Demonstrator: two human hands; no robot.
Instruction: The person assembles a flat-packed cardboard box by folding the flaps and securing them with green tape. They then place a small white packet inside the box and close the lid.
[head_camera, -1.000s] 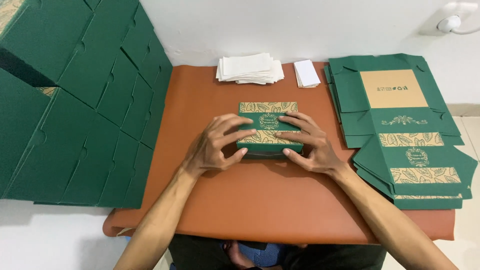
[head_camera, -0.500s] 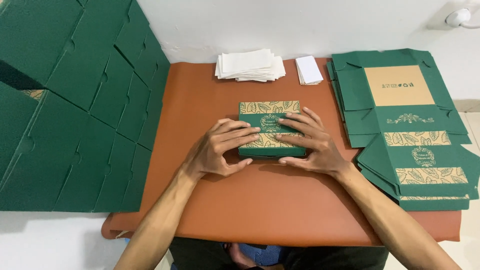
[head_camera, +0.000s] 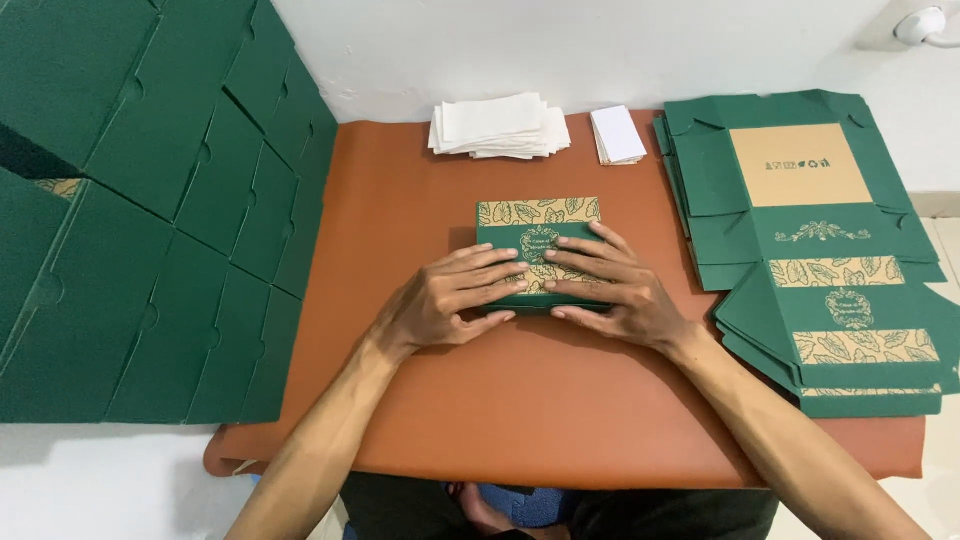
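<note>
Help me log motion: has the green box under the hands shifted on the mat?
No. The green box keeps its spot below the white paper stack.

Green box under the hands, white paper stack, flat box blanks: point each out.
green box (head_camera: 540, 215), head view, leaf-patterned far edge of lid
white paper stack (head_camera: 498, 125), head view, top sheet
flat box blanks (head_camera: 800, 165), head view, tan panel

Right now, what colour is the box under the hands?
Dark green box with tan leaf-patterned bands, seen in the head view.
</note>
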